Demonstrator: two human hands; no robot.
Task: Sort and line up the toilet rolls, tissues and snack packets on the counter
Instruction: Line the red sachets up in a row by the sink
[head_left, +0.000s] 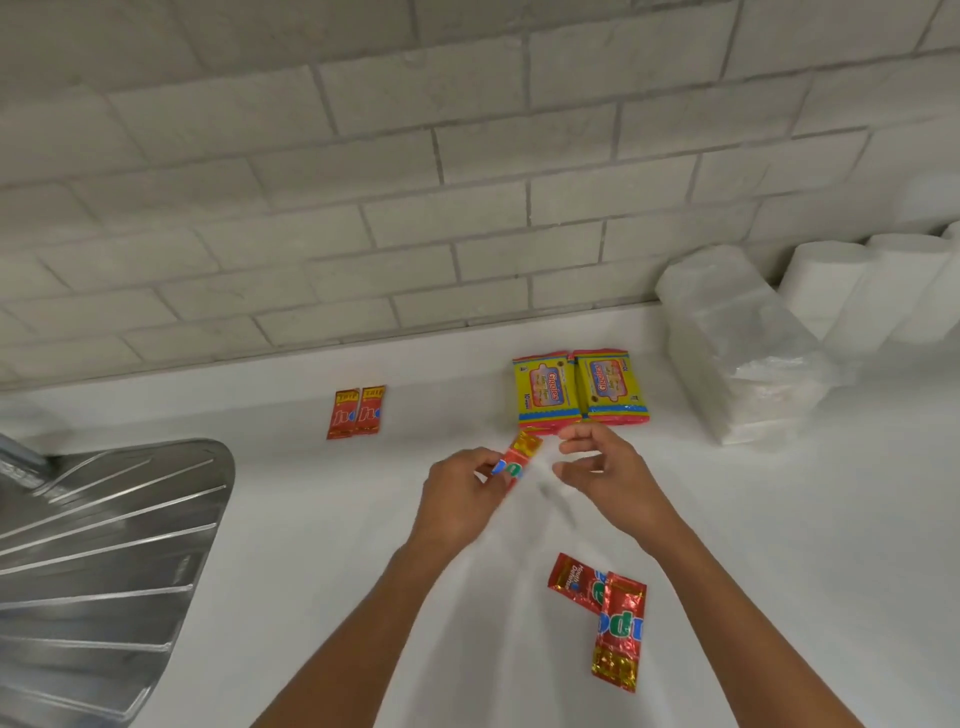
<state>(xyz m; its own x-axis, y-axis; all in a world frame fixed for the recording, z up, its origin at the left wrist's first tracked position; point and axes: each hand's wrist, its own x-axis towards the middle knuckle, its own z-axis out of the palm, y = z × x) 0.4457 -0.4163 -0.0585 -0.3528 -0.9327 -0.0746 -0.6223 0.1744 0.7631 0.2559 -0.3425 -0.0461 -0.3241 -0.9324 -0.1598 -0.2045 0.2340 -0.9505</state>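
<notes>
My left hand (460, 496) pinches a small red sachet (519, 460) just above the white counter (322, 545). Right beside it, my right hand (605, 473) hovers with its fingers spread and nothing in them. Two yellow snack packets (579, 389) lie side by side just beyond the hands. Two small red sachets (356, 413) lie side by side at the back left. Two more red sachets (605, 610) overlap each other near my right forearm. A clear-wrapped tissue pack (743, 348) and white toilet rolls (872, 288) stand at the back right against the wall.
A steel sink drainboard (104, 545) fills the left side of the counter. A grey brick-tile wall (415, 182) rises behind the counter.
</notes>
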